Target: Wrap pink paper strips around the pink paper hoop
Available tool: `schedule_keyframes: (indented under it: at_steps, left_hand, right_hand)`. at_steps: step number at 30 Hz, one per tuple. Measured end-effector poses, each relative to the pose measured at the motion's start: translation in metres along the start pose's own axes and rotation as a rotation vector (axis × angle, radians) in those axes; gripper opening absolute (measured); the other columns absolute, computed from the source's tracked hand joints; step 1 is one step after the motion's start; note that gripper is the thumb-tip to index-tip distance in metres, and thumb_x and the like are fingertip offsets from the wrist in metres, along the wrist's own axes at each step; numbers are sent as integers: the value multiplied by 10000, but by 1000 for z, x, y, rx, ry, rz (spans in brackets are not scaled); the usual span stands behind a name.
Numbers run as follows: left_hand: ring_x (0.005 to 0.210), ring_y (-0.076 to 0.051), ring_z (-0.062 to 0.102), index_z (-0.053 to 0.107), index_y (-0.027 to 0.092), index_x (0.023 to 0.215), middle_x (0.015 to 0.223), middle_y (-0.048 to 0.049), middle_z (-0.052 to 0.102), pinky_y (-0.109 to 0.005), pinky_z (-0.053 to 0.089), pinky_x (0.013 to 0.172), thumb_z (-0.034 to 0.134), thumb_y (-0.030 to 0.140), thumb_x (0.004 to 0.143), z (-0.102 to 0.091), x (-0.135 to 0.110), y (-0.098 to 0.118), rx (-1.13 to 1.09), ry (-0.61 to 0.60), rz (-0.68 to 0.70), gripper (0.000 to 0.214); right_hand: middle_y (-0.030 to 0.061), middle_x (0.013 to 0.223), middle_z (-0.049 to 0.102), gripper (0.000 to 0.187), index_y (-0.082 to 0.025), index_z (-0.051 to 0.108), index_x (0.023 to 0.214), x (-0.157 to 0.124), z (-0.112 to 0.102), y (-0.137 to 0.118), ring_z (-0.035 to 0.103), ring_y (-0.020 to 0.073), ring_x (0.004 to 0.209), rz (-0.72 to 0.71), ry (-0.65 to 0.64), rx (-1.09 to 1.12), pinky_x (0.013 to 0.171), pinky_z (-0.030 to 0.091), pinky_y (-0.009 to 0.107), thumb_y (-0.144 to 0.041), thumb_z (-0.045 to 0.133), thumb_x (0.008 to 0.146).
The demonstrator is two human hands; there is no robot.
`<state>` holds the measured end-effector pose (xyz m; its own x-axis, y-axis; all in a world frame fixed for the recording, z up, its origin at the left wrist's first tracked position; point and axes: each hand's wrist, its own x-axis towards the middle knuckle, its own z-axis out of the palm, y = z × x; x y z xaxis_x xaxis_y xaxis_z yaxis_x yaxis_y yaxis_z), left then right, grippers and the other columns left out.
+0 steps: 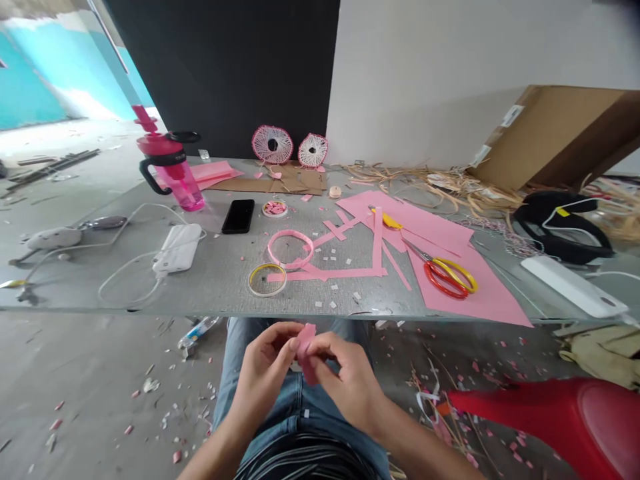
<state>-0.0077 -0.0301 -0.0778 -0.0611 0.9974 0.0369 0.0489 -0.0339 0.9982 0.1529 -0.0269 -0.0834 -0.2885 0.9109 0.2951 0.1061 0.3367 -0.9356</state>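
Over my lap, my left hand [267, 363] and my right hand [345, 373] pinch a small piece of pink paper [307, 353] between them. Its lower part is partly covered by my fingers. Just beyond the table's front edge lies a ring wrapped in pink paper [291, 232]. Closer to me is a smaller roll of tape [251, 283] with a yellow inside. Long pink paper strips [350, 273] spread to the right of the rings, with small white bits scattered among them. Scissors with red and yellow handles [445, 288] rest on a pink sheet [480, 300].
A pink bottle [187, 190], a black phone [239, 217] and a white power bank [179, 247] with a cable stand left. Two woven rings [273, 145] lean at the back. A yellow cutter [391, 221], another power bank [573, 285] and a cardboard box [560, 143] are right. A red stool [560, 417] stands nearby.
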Motion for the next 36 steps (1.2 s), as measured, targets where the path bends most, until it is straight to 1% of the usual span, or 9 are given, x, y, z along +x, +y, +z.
schedule_keyframes:
  at_steps: [2, 5, 7, 13, 19, 24, 28, 33, 36]
  left_hand:
    - [739, -173, 664, 708, 147, 1018, 861, -73, 735, -257, 548, 641, 756, 484, 761, -2, 1, 3, -148, 11, -159, 427]
    - [643, -136, 614, 700, 145, 803, 698, -30, 677, -244, 527, 627, 797, 462, 732, -11, -1, 7, -314, 3, -246, 339]
    - [595, -124, 582, 659, 148, 677, 624, -15, 635, -244, 522, 608, 804, 461, 728, -20, -2, 7, -379, 67, -235, 348]
    - [690, -159, 654, 709, 150, 780, 742, -43, 713, -268, 566, 662, 798, 485, 721, -60, 0, 0, -300, 388, -67, 352]
    - [587, -146, 656, 655, 166, 861, 666, -13, 714, -233, 545, 549, 799, 449, 703, -86, -3, 3, -155, 524, -60, 354]
    - [534, -127, 626, 575, 221, 1003, 615, 53, 672, -211, 515, 512, 729, 363, 778, -99, -9, 3, -16, 624, 95, 307]
    - [544, -135, 626, 665, 194, 821, 617, 11, 670, -214, 494, 497, 646, 298, 780, -105, -7, -9, 169, 602, 97, 113]
    - [613, -175, 663, 763, 190, 775, 709, -43, 751, -235, 501, 533, 644, 357, 695, -95, 18, 2, 329, 408, 43, 220]
    - [640, -186, 670, 772, 196, 800, 746, -51, 766, -246, 510, 575, 635, 416, 720, -88, 30, 23, 399, 398, 81, 272]
  right_hand:
    - [-16, 710, 690, 109, -227, 615, 893, -2, 9, 2, 641, 123, 609, -74, -28, -67, 637, 525, 229, -187, 522, 934]
    - [-16, 727, 696, 137, -231, 604, 899, 1, 17, 3, 629, 116, 597, -177, -67, -155, 616, 499, 214, -146, 499, 921]
    - [-12, 740, 698, 148, -228, 612, 935, 10, 18, 3, 624, 116, 593, -186, -113, -215, 595, 487, 210, -142, 493, 923]
    - [86, 1022, 735, 304, -193, 612, 1250, 78, 21, 6, 703, 203, 888, -152, -233, -787, 757, 517, 295, -140, 503, 971]
    - [64, 901, 733, 245, -172, 661, 991, 121, 36, 10, 682, 175, 756, -251, -406, -1062, 617, 437, 263, -15, 488, 916]
    - [51, 823, 721, 244, -170, 649, 1009, 98, 25, 8, 659, 176, 728, -435, -315, -1039, 658, 453, 282, -14, 487, 917]
    - [88, 950, 746, 281, -169, 630, 1158, 72, 9, 11, 698, 189, 797, -561, -137, -870, 695, 509, 301, -72, 452, 963]
    - [71, 913, 754, 140, -193, 635, 1056, 70, 1, 17, 722, 182, 763, -473, -5, -686, 667, 535, 274, -209, 507, 1002]
    - [32, 788, 711, 107, -212, 605, 928, 74, -7, 14, 692, 160, 677, -391, 65, -586, 632, 513, 247, -209, 519, 992]
